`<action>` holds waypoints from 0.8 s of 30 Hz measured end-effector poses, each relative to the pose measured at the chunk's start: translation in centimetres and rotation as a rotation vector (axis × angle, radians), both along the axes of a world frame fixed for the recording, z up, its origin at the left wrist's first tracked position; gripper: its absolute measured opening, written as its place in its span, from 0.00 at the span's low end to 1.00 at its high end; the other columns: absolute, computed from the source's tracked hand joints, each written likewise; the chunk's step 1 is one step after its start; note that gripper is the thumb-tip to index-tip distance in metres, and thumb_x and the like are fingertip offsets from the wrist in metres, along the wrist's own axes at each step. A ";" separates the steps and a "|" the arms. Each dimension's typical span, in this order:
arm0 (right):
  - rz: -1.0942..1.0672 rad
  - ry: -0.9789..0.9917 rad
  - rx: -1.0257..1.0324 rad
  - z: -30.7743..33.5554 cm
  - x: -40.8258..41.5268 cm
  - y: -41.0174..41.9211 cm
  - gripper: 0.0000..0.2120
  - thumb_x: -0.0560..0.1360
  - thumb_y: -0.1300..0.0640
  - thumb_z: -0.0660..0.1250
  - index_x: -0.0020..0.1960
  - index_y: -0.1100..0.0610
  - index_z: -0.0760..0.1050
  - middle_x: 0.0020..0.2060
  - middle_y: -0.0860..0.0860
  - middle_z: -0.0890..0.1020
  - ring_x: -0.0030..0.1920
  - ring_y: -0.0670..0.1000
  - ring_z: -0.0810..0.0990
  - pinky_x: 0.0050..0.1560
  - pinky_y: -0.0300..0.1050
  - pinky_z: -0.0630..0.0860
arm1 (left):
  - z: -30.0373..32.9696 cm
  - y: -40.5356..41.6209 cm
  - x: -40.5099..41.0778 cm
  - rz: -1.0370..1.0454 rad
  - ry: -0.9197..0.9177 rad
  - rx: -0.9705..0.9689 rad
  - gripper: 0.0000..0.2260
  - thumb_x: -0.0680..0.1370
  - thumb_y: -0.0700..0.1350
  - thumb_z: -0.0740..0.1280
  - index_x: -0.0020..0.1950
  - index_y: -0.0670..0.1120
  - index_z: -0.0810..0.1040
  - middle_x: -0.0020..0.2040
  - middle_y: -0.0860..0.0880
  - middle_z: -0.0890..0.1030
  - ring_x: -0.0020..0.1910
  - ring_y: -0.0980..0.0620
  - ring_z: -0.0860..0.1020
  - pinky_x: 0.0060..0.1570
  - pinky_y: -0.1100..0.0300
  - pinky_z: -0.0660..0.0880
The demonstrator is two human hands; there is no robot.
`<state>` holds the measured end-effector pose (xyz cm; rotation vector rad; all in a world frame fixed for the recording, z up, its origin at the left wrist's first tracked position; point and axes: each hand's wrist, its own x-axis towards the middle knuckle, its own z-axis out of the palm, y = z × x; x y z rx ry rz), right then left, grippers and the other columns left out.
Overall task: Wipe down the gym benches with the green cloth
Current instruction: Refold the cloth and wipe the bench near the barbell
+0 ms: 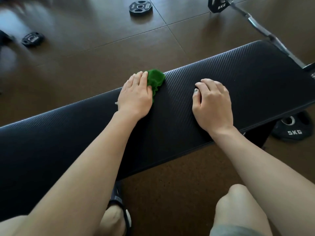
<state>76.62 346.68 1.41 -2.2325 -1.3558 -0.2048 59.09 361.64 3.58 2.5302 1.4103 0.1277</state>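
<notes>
Brown floor tiles (105, 28) spread behind a long black padded bench (213, 92) that ran slantwise from near left to far right, with loose weight plates (139, 7) lying on the far floor and another plate (293, 128) tucked under the bench's right end. On the tabletop, near its far edge, the green cloth (156, 80) lay bunched and crumpled under the left hand (136, 96), whose flat fingers pressed down on its left part rather than pinching it, so that grip was open and spread. The right hand (213, 103) rested apart to the right on the bare pad, fingers curled under and holding nothing, seemingly bracing. The cloth looked soft, light and limp, likely to fold and ride up on the ribbed, grippy cover, so a broad palm over its middle seemed the better hold. Most of the pad probably remained to be wiped.
</notes>
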 end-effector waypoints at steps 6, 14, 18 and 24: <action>0.004 0.019 0.003 0.0 -0.1 -0.5 0.18 0.84 0.54 0.57 0.68 0.59 0.78 0.68 0.56 0.79 0.70 0.57 0.74 0.77 0.57 0.66 | 0.6 -5.7 -2.0 -0.030 0.019 -0.021 0.26 0.87 0.51 0.47 0.85 0.46 0.47 0.85 0.48 0.48 0.83 0.51 0.45 0.80 0.57 0.38; -0.013 -0.040 0.018 -0.3 -0.5 -0.1 0.21 0.85 0.53 0.54 0.66 0.62 0.79 0.67 0.58 0.81 0.68 0.59 0.77 0.75 0.60 0.68 | 0.2 -14.6 -4.3 -0.140 0.040 0.097 0.25 0.88 0.51 0.45 0.84 0.46 0.47 0.84 0.48 0.48 0.83 0.52 0.44 0.80 0.55 0.41; -0.020 -0.065 0.032 0.0 -0.4 0.1 0.20 0.86 0.53 0.55 0.63 0.62 0.81 0.64 0.58 0.82 0.66 0.59 0.78 0.73 0.59 0.70 | 0.3 -9.8 0.5 -0.176 0.047 0.065 0.26 0.88 0.52 0.46 0.85 0.47 0.46 0.85 0.49 0.46 0.83 0.53 0.42 0.80 0.57 0.38; -0.006 -0.060 0.011 0.0 -0.5 -0.3 0.21 0.86 0.52 0.53 0.65 0.62 0.80 0.65 0.58 0.81 0.67 0.59 0.77 0.73 0.60 0.69 | 0.2 -15.0 -1.8 -0.248 0.039 0.067 0.26 0.88 0.52 0.46 0.85 0.47 0.46 0.85 0.49 0.47 0.83 0.53 0.43 0.82 0.53 0.42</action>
